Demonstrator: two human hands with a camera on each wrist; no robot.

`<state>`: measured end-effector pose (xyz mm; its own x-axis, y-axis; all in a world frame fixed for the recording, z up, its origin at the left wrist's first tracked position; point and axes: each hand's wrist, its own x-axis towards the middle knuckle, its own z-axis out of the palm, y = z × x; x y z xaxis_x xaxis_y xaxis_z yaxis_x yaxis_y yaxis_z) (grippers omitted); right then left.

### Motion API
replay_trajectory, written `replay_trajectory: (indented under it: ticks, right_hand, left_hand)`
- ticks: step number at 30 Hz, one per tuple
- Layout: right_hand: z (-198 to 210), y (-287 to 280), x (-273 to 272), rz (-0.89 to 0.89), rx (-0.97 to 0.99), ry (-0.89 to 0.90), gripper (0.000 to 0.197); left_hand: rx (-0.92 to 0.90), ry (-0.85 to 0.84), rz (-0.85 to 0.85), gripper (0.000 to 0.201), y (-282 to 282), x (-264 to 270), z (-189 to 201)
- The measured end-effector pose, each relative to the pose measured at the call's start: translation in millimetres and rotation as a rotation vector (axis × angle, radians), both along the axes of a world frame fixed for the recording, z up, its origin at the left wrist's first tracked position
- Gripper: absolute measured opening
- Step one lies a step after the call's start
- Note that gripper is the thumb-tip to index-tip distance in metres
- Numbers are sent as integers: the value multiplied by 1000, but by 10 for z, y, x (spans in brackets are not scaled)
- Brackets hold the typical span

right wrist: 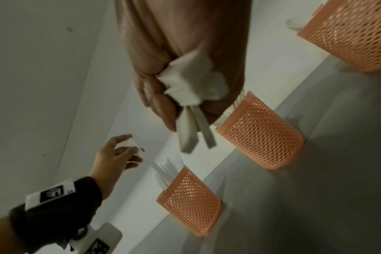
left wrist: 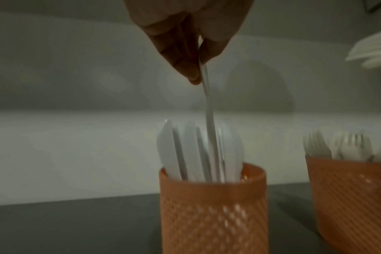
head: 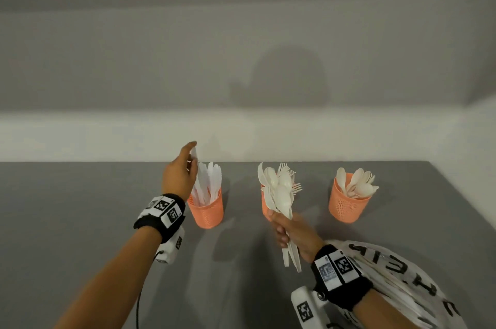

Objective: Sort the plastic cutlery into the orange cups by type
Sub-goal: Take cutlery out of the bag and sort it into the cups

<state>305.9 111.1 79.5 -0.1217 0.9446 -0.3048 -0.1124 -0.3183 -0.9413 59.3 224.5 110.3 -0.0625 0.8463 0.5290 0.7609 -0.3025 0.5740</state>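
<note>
Three orange mesh cups stand in a row on the grey table. The left cup (head: pixel 206 212) (left wrist: pixel 213 209) holds several white knives. My left hand (head: pixel 180 173) (left wrist: pixel 198 56) hovers just above it and pinches the handle end of one white knife (left wrist: pixel 210 120), whose blade reaches down into the cup. The middle cup (head: pixel 265 208) (left wrist: pixel 350 197) holds forks. The right cup (head: pixel 347 201) holds spoons. In front of the middle cup my right hand (head: pixel 288 232) (right wrist: pixel 170 96) grips a bunch of mixed white cutlery (head: pixel 280 191) by its handles (right wrist: pixel 191 134), heads pointing up.
A white plastic bag with black lettering (head: pixel 402 283) lies at the near right by my right wrist. A pale wall with a ledge (head: pixel 241 135) runs along the table's far edge. Bare grey tabletop (head: pixel 80 208) stretches to the left of the cups.
</note>
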Motion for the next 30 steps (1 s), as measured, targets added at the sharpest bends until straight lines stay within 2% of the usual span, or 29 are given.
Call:
replay_trajectory:
  ticks: [5,9,11,13,15,17,18,20,22,27,30]
  right_hand:
    - [4,41,22,-26,-10,41,14]
    - [16,12,39,-36,-9,60,23]
    - [15,-4,37,-38,-17,73,21]
    - [-1,-14,26,-44,-26,97,20]
    - [-11,-22,8,-44,-32,122,23]
    - [-17,-35,-17,-38,-30,116,24]
    - [-24,-42,-36,-39,-23,104,22]
    - [-37,-49,-73,-57,-1,98,17]
    - [-53,-46,-91,-87,17,108,12]
    - [-56,-82,1,-68,100,46,11]
    - [-59,-143,63,-65,133,92,13]
  left_hand:
    - [-63,203,57,40,-20,70,-272]
    - [-19,487,99,49,-36,46,-471]
    - [-44,509,116,52,-51,48,-451]
    - [-2,416,136,48,-96,113,-391]
    - [26,156,64,46,-232,300,-261]
    - [-98,-160,-86,50,-433,539,-128]
    - [-199,-249,-156,46,-558,671,-76]
    - [-426,-312,-282,32,-805,950,-68]
    - [-555,-349,-348,36,-995,1184,-123]
    - [-554,-476,-272,32,-1088,1461,-167]
    - [-550,-518,-283,36,-1127,1564,-122]
